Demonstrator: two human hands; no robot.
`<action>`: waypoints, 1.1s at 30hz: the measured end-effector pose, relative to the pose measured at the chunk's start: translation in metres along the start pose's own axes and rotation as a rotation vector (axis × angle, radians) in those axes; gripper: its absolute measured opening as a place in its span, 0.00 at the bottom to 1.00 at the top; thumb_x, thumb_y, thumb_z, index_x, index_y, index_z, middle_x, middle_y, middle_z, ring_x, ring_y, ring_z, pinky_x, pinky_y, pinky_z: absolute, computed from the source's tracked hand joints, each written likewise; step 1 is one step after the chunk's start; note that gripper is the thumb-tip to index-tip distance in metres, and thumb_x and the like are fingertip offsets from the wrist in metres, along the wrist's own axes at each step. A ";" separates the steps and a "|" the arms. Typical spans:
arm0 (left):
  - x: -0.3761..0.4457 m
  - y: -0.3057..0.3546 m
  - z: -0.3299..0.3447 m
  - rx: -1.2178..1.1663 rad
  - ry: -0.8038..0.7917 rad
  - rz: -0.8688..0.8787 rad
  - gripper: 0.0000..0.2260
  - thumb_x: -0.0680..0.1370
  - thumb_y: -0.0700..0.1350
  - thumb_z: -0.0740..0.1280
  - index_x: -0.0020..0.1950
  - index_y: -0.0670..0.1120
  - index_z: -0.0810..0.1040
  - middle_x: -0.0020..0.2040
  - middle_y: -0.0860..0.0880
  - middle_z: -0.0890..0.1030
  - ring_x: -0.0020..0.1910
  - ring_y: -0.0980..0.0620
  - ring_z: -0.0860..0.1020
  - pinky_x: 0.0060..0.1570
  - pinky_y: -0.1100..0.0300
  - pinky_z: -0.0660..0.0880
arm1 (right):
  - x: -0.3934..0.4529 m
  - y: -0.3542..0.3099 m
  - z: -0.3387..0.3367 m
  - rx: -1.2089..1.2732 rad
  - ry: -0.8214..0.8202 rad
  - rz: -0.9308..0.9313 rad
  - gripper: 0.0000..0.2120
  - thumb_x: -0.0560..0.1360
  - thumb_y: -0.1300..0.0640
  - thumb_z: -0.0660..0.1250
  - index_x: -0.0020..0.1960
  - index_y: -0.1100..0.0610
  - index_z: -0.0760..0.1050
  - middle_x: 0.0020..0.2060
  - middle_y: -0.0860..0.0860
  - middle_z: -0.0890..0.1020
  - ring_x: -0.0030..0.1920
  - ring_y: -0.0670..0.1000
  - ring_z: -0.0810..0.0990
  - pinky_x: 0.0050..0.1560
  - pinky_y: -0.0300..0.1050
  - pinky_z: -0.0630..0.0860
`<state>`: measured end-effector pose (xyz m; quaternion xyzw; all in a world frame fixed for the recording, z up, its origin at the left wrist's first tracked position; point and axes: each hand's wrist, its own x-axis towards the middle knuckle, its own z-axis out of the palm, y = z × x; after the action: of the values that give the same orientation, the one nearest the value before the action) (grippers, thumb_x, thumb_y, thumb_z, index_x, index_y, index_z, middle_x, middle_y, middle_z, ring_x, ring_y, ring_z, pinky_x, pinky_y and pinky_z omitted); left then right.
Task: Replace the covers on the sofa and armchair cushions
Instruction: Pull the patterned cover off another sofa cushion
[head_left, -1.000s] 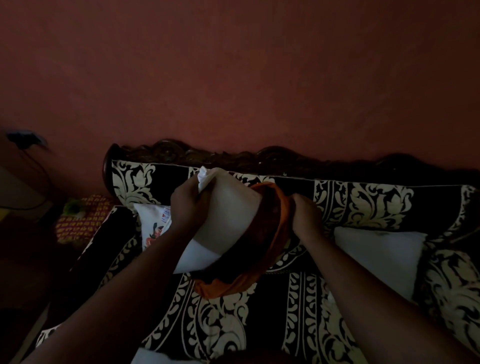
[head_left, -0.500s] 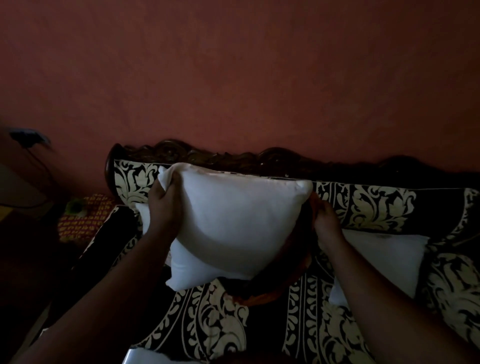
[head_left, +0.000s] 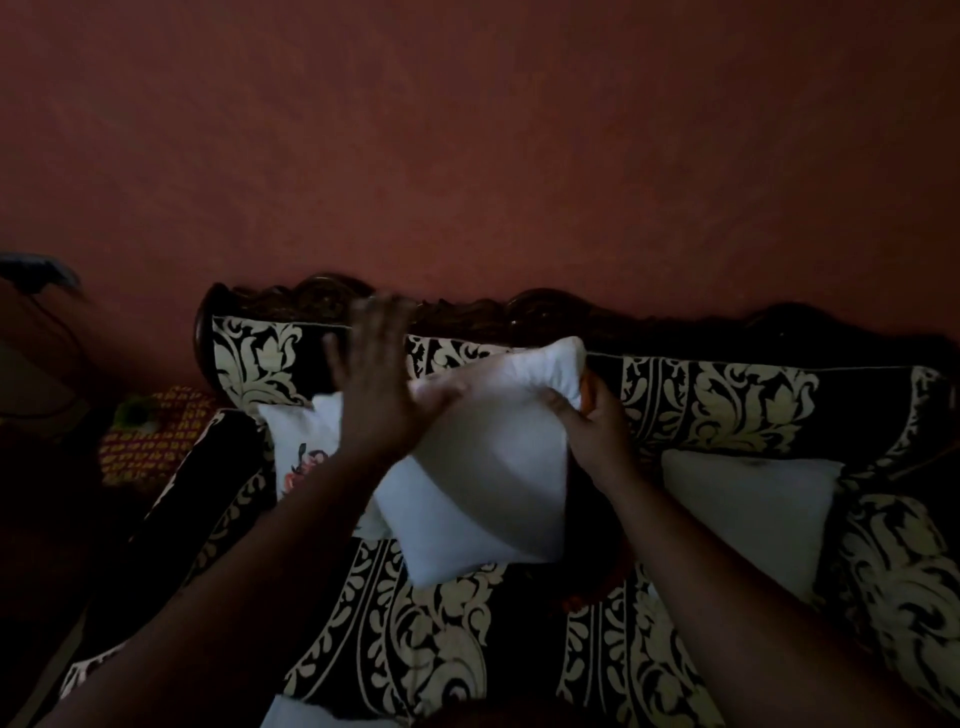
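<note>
A bare white cushion (head_left: 488, 467) hangs tilted above the seat of the black sofa with cream flower patterns (head_left: 431, 639). My right hand (head_left: 592, 421) grips its upper right corner. A sliver of orange cover (head_left: 586, 392) shows at that hand, and more dark orange cloth (head_left: 597, 582) lies in shadow below the cushion. My left hand (head_left: 376, 379) is raised beside the cushion's upper left edge, blurred, with its fingers spread and straight, holding nothing.
Another bare white cushion (head_left: 753, 509) leans on the sofa back at the right. A white cushion with a red flower print (head_left: 306, 447) sits at the left. White cloth (head_left: 306, 714) shows at the bottom edge. A red patterned object (head_left: 150, 441) lies left of the armrest.
My left hand has let go of the cushion's left corner and lifted with open fingers. The cushion has come almost free of the orange cover and tilted down to the left.
</note>
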<state>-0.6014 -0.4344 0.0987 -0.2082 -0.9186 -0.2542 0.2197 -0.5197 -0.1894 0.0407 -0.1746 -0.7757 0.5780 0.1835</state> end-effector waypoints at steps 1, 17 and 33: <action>0.000 0.012 0.005 0.073 -0.150 0.138 0.50 0.69 0.79 0.57 0.82 0.50 0.55 0.82 0.48 0.56 0.82 0.47 0.51 0.77 0.37 0.41 | 0.000 -0.004 0.002 -0.036 -0.029 -0.035 0.23 0.73 0.47 0.76 0.65 0.54 0.77 0.52 0.44 0.81 0.53 0.43 0.80 0.54 0.36 0.75; -0.026 0.036 0.095 -0.163 -0.533 0.044 0.24 0.71 0.58 0.78 0.62 0.50 0.78 0.54 0.48 0.83 0.51 0.46 0.81 0.46 0.59 0.71 | -0.004 0.099 -0.111 -0.678 -0.212 0.034 0.22 0.76 0.44 0.71 0.66 0.52 0.72 0.57 0.53 0.82 0.57 0.57 0.80 0.50 0.49 0.76; -0.053 0.024 0.160 0.029 -0.744 0.101 0.26 0.74 0.62 0.71 0.67 0.52 0.75 0.58 0.47 0.82 0.55 0.44 0.81 0.52 0.52 0.77 | -0.058 0.146 -0.124 -0.771 -0.313 0.362 0.13 0.78 0.44 0.62 0.53 0.53 0.74 0.50 0.52 0.81 0.49 0.57 0.80 0.45 0.48 0.74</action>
<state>-0.5941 -0.3405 -0.0429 -0.3284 -0.9276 -0.1370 -0.1138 -0.4001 -0.0744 -0.0718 -0.2736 -0.9097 0.2893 -0.1182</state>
